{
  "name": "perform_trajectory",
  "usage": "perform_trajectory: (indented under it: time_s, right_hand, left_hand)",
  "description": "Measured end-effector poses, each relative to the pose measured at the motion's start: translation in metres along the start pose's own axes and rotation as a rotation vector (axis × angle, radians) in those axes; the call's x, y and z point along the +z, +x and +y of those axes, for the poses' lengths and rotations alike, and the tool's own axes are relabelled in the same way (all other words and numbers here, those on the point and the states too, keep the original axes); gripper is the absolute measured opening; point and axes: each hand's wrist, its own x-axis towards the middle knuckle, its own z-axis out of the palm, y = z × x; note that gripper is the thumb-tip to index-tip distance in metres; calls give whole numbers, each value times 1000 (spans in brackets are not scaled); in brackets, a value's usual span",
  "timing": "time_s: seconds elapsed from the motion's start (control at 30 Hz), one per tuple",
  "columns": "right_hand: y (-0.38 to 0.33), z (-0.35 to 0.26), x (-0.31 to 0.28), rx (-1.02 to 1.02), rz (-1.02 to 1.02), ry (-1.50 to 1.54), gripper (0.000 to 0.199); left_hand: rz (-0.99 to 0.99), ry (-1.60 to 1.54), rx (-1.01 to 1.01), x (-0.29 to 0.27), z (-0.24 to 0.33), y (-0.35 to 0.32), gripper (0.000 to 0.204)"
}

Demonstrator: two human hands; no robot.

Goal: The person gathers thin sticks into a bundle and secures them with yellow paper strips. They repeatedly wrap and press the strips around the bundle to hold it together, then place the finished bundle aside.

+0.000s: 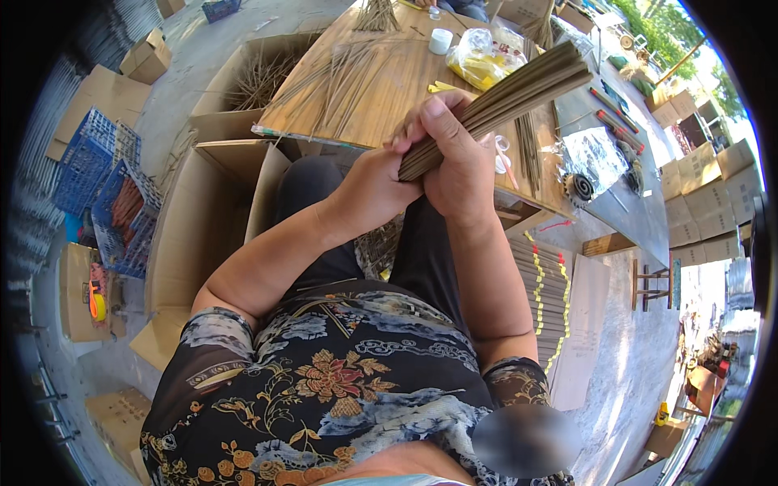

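Both my hands are closed round one bundle of thin brown incense sticks (pixel 527 91), held tilted above my lap, its far ends pointing up and right. My right hand (pixel 460 166) wraps the lower part, thumb lying along the near side. Beside it, my left hand (pixel 374 180) cups the bundle's near end, some of its fingers hidden behind the right hand. Past my hands, loose brown sticks (pixel 340 85) lie scattered on the wooden table (pixel 397 61). More sticks (pixel 528 150) lie in a row at the table's right side.
An open cardboard box (pixel 203 219) stands left of my legs, another holding sticks (pixel 259 81) beyond it. A plastic bag with yellow contents (pixel 485 61) and a white jar (pixel 440 41) sit on the table. Yellow-banded bundles (pixel 541 283) lie at lower right. Blue crates (pixel 121 219) stand far left.
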Motion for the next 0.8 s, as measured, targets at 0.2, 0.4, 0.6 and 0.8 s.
perform_trajectory:
  time_s: [0.2, 0.4, 0.6, 0.8]
  right_hand:
    - [31, -7, -3, -2, -70, -237, 24]
    - [83, 22, -21, -127, -31, -595, 25]
    - [130, 70, -61, -85, -13, -608, 26]
    - [141, 81, -65, -9, 49, -584, 26]
  left_hand:
    - [-166, -147, 34, 2, -36, 39, 12]
    - [60, -299, 109, 13, -77, 88, 14]
    - [8, -212, -161, 9, -127, 122, 17]
    - [-32, -260, -213, 8, -147, 122, 18]
